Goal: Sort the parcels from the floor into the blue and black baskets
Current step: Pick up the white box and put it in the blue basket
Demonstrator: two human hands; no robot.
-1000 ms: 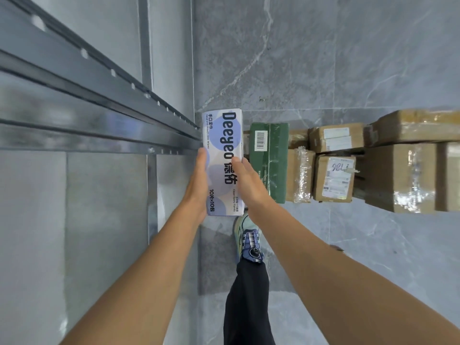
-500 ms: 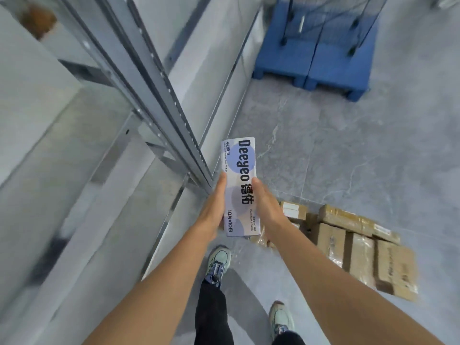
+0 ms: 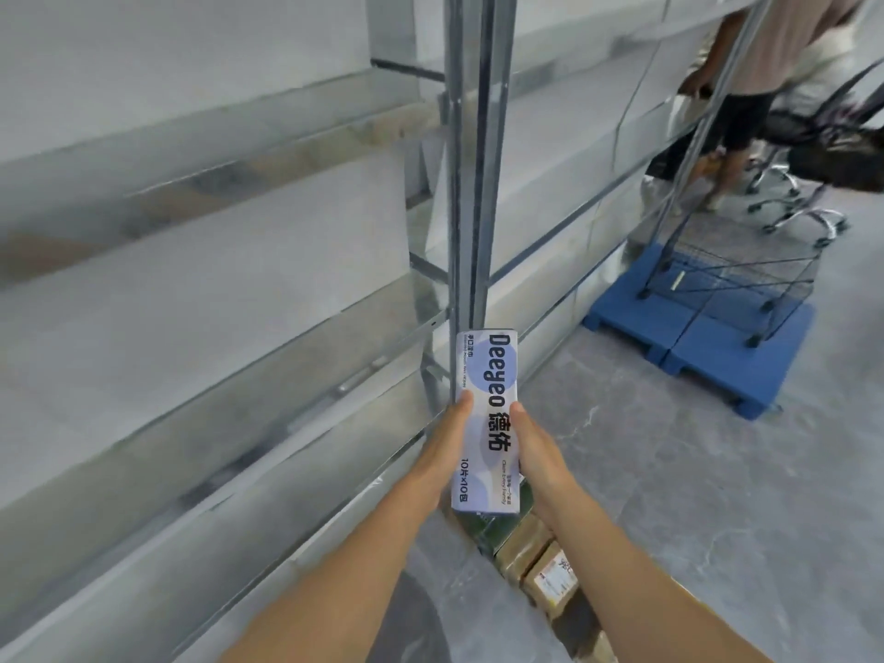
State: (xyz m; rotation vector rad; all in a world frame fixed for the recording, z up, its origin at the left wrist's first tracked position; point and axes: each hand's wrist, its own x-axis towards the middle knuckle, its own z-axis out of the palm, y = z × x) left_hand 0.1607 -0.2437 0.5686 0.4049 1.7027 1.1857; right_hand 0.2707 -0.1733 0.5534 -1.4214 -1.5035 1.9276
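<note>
- My left hand (image 3: 442, 452) and right hand (image 3: 538, 452) clasp the white-and-lilac oblong wipes pack (image 3: 485, 423) by its long sides, thumbs on top.
- I judge it light, squashy and film-slick, so a side grip suits.

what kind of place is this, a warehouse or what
Probably a stockroom or parcel-sorting area: tall metal shelving runs along the left, a wire basket stands on a blue pallet, and taped cardboard parcels lie on the grey floor.

Metal shelving (image 3: 471, 184), grey marbled floor (image 3: 717, 495)
</note>
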